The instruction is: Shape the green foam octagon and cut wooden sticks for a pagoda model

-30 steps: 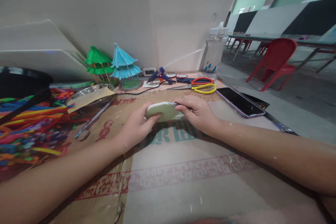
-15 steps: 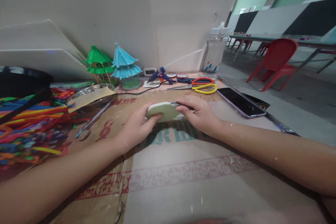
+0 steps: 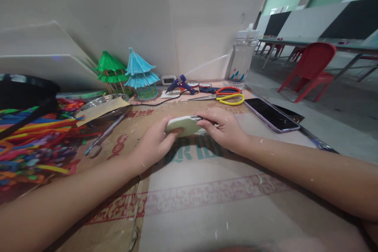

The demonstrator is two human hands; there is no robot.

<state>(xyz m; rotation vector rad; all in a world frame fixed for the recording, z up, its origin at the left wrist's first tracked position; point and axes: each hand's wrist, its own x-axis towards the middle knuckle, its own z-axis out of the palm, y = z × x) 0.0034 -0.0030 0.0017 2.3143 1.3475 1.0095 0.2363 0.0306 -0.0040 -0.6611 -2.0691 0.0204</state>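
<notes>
Gripping pale green disc (image 3: 186,126) above cardboard (image 3: 189,212) with left hand (image 3: 156,138), from its nine o'clock side. Pinching small metal piece (image 3: 195,117) in right hand (image 3: 226,129) at disc's two o'clock edge. Noted glue gun (image 3: 180,84) at twelve o'clock, phone (image 3: 271,115) at three.

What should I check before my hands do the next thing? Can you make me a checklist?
1. Left hand has a grip on the pale green piece: ok, thumb across its face.
2. Right hand has hold of the small grey thing at the piece's edge: ok, though what it is, I can't tell.
3. Scissors away from your fingers: ok, lying beyond your hands.
4. Glue gun cool: cannot tell; a little red light shows on it.
5. Bottle standing upright: ok, by the wall.
6. Colourful strips tidy: not ok, jumbled on the left.
</notes>
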